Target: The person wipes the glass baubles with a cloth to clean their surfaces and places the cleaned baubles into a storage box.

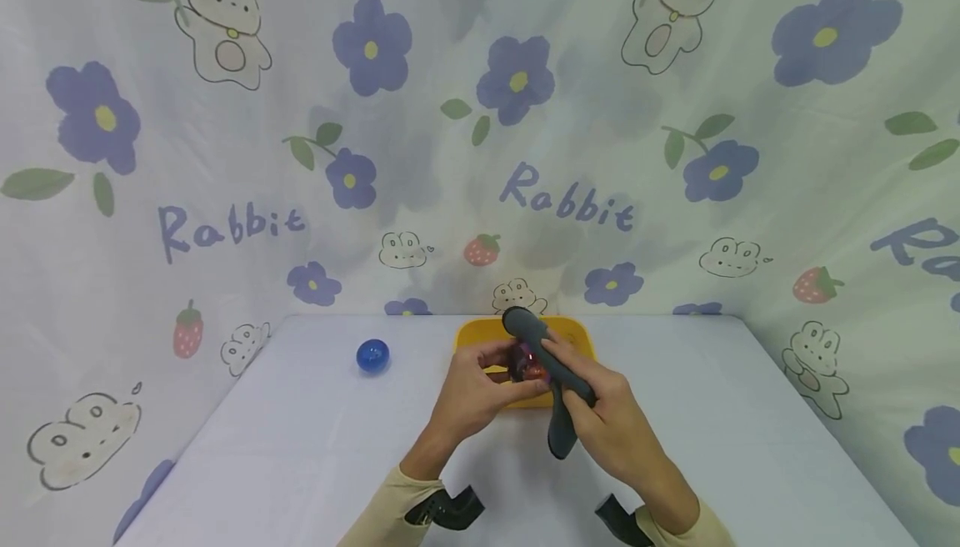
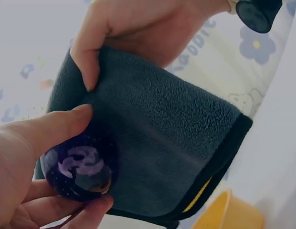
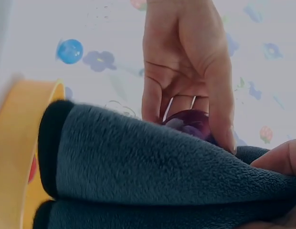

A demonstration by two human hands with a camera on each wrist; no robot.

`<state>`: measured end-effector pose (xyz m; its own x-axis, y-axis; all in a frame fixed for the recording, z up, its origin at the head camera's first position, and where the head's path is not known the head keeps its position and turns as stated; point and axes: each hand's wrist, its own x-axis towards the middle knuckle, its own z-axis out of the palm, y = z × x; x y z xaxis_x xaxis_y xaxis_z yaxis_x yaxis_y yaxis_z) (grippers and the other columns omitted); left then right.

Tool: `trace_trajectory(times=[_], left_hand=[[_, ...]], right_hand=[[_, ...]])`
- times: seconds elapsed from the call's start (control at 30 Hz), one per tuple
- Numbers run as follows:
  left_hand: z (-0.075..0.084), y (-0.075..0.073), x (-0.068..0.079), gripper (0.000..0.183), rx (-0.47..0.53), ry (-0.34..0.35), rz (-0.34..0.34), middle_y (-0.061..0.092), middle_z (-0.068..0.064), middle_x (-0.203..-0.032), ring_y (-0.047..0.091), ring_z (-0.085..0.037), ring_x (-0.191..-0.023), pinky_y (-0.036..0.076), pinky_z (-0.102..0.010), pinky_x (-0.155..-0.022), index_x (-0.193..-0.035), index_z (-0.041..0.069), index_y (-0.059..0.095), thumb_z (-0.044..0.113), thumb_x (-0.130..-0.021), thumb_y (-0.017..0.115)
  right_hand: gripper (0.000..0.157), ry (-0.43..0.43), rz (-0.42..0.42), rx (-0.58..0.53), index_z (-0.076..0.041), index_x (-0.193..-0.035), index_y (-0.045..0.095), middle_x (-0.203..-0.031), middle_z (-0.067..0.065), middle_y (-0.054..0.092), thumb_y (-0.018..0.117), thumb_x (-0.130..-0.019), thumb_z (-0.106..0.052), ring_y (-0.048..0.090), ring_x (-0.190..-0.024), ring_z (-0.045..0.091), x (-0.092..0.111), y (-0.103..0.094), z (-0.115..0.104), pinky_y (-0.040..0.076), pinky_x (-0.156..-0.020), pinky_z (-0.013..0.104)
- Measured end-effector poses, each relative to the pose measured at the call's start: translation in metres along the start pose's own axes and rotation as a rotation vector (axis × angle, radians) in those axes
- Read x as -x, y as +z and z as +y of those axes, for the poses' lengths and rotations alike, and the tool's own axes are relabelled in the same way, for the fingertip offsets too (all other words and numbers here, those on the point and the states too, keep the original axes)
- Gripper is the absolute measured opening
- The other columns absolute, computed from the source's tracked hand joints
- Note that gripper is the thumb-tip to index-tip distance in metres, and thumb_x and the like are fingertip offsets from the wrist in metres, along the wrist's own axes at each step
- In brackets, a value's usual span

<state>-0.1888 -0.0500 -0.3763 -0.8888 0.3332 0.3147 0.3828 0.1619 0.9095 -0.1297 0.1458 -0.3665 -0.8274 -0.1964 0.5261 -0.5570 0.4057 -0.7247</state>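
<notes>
My left hand [image 1: 472,393] holds a shiny dark purple ball [image 2: 83,167] between thumb and fingers, and a pale swirl pattern shows on it. Folded over in my right hand [image 1: 618,426] is a dark grey plush cloth [image 1: 532,328] with a black edge, pinched between thumb and fingers. In the left wrist view the cloth [image 2: 153,119] lies right against the ball. From the right wrist view, the cloth hides the ball's lower part. Both hands are above the near side of a yellow bin [image 1: 476,333].
A blue ball [image 1: 372,356] sits on the white table [image 1: 300,447], left of the bin. Something red [image 3: 32,169] shows inside the bin in the right wrist view. Behind the table hangs a curtain [image 1: 442,155] printed with rabbits and flowers.
</notes>
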Motion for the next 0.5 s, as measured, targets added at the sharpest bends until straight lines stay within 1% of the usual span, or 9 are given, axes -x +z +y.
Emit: trace_trajectory(times=[0.07,0.13,0.2,0.27,0.3,0.37,0.43,0.5], left_hand=[[0.0009,0.0014,0.0005,0.042,-0.003,0.002,-0.021,0.079,-0.009,-0.107,0.073,-0.031,-0.1,0.063,-0.028,-0.089,-0.121,0.017,0.076,0.026,-0.081,0.089],[0.0018,0.0025,0.0011,0.04,-0.014,0.002,-0.034,0.079,-0.006,-0.106,0.073,-0.029,-0.099,0.062,-0.027,-0.089,-0.118,0.019,0.077,0.027,-0.08,0.09],[0.0029,0.0032,0.0015,0.039,-0.032,0.009,-0.042,0.079,-0.001,-0.105,0.074,-0.025,-0.099,0.062,-0.027,-0.09,-0.115,0.022,0.078,0.028,-0.079,0.09],[0.0037,0.0035,0.0019,0.039,-0.045,0.025,-0.046,0.079,0.002,-0.106,0.074,-0.02,-0.098,0.063,-0.028,-0.09,-0.116,0.023,0.078,0.029,-0.079,0.09],[0.0039,0.0035,0.0022,0.04,-0.058,0.028,-0.046,0.079,0.004,-0.106,0.074,-0.017,-0.097,0.063,-0.028,-0.09,-0.116,0.025,0.078,0.03,-0.079,0.091],[0.0046,0.0031,0.003,0.042,-0.068,0.042,-0.05,0.079,0.004,-0.11,0.074,-0.014,-0.098,0.063,-0.028,-0.09,-0.12,0.024,0.077,0.031,-0.08,0.09],[0.0053,0.0026,0.0038,0.046,-0.068,0.049,-0.053,0.078,0.002,-0.115,0.074,-0.014,-0.099,0.063,-0.027,-0.089,-0.124,0.022,0.076,0.031,-0.081,0.09],[0.0065,0.0015,0.0046,0.051,-0.063,0.053,-0.058,0.077,-0.001,-0.119,0.074,-0.015,-0.101,0.063,-0.027,-0.088,-0.128,0.02,0.074,0.03,-0.081,0.09]], right_hand=[[0.062,-0.012,0.001,0.017,-0.016,-0.147,0.058,-0.159,0.003,0.05,0.051,-0.093,0.013,0.054,-0.142,0.029,-0.0002,-0.0005,0.0003,0.053,-0.108,0.029],[0.062,-0.016,-0.001,0.029,-0.016,-0.146,0.059,-0.159,0.003,0.05,0.051,-0.092,0.013,0.051,-0.145,0.029,-0.0006,-0.0014,0.0007,0.05,-0.109,0.024],[0.062,-0.011,-0.006,0.032,-0.015,-0.146,0.06,-0.158,0.004,0.051,0.05,-0.091,0.013,0.052,-0.144,0.029,-0.001,-0.0023,0.0012,0.05,-0.108,0.022],[0.061,0.003,-0.011,0.023,-0.015,-0.146,0.06,-0.157,0.006,0.052,0.049,-0.092,0.013,0.057,-0.14,0.029,-0.0018,-0.0033,0.0019,0.054,-0.105,0.025],[0.061,0.012,-0.014,0.017,-0.015,-0.146,0.059,-0.157,0.006,0.053,0.049,-0.092,0.012,0.059,-0.137,0.028,-0.0021,-0.0038,0.0023,0.055,-0.103,0.027],[0.06,0.03,-0.018,-0.002,-0.015,-0.146,0.059,-0.154,0.009,0.056,0.048,-0.093,0.011,0.066,-0.124,0.027,-0.003,-0.0049,0.0035,0.058,-0.094,0.029],[0.059,0.052,-0.024,-0.034,-0.016,-0.147,0.059,-0.148,0.014,0.061,0.048,-0.095,0.01,0.067,-0.109,0.026,-0.0039,-0.0061,0.0051,0.058,-0.083,0.028],[0.057,0.076,-0.03,-0.069,-0.015,-0.147,0.059,-0.141,0.017,0.065,0.047,-0.097,0.009,0.065,-0.099,0.025,-0.0047,-0.0076,0.0068,0.056,-0.075,0.028]])
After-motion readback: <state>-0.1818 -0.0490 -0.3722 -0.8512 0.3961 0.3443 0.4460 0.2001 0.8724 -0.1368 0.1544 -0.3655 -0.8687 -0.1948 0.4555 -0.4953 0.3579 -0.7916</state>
